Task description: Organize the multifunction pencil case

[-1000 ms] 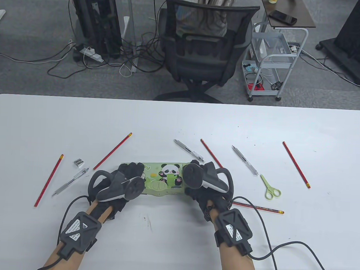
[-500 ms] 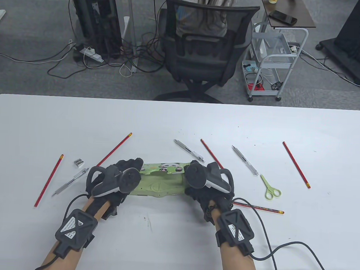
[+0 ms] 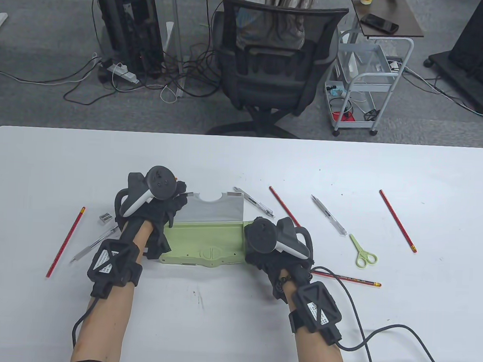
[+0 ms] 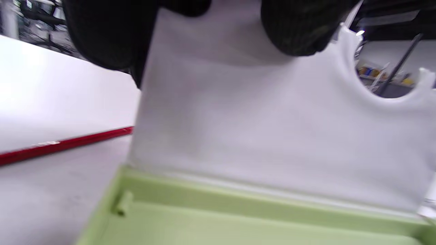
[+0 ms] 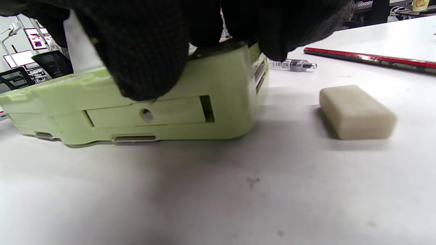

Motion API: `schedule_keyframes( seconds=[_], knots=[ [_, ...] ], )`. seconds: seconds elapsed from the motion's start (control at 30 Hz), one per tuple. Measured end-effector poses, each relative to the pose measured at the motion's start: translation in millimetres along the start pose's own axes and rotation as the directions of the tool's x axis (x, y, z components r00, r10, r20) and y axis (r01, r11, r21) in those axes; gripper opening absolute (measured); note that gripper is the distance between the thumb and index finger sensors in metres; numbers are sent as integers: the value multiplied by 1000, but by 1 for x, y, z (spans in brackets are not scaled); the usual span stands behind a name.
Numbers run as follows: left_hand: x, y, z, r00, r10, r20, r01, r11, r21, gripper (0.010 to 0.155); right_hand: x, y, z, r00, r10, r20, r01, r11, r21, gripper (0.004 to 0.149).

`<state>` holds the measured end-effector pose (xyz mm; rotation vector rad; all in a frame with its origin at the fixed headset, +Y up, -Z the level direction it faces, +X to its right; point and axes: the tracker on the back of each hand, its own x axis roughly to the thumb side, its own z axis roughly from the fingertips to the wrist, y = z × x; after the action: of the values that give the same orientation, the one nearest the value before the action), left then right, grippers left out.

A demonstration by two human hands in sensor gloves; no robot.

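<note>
The green pencil case [image 3: 205, 246] lies open on the white table [image 3: 242, 161], its white-lined lid [image 3: 213, 210] standing up at the back. My left hand [image 3: 176, 200] holds the lid at its left end; in the left wrist view my fingertips [image 4: 299, 30] lie on the lid's upper edge [image 4: 272, 129] above the empty green tray [image 4: 238, 224]. My right hand [image 3: 260, 246] grips the case's right end; in the right wrist view my fingers [image 5: 146, 51] rest over the green body [image 5: 163, 112].
Several red pencils lie around, such as [image 3: 65, 241], [image 3: 282, 205], [image 3: 398, 220]. Pens [image 3: 253, 202], [image 3: 328, 220], [image 3: 94, 244], green scissors [image 3: 362, 252] and a sharpener [image 3: 105, 218] lie nearby. A beige eraser [image 5: 356, 112] sits right of the case.
My left hand has swung the panda-printed lid up and back, from closed to fully open. My right hand has stayed on the case's right end.
</note>
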<state>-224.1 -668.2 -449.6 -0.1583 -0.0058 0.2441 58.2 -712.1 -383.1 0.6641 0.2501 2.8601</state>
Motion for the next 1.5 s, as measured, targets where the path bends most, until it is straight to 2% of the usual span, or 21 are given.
schedule_keyframes(
  seconds=[0.2,0.3,0.53,1.4,1.5],
  knots=[
    [-6,-12,-16,968,-167,-187,162,986,-42,73,0,1,1,1000,1,2,-1,1000,-11,73],
    [-6,-21,-17,938,-272,-216,258,962,-88,80,2,1,1,1000,12,3,-12,1000,-16,74],
    [4,-31,-15,913,-356,-200,332,932,-146,84,2,1,1,1000,18,6,-18,1000,-21,74],
    [6,-36,-16,916,-362,-172,336,928,-164,82,2,2,2,1000,9,8,-9,1000,-18,73],
    [5,-35,-12,919,-359,-161,329,926,-185,76,2,2,2,1000,9,6,-9,1000,-16,73]
  ],
)
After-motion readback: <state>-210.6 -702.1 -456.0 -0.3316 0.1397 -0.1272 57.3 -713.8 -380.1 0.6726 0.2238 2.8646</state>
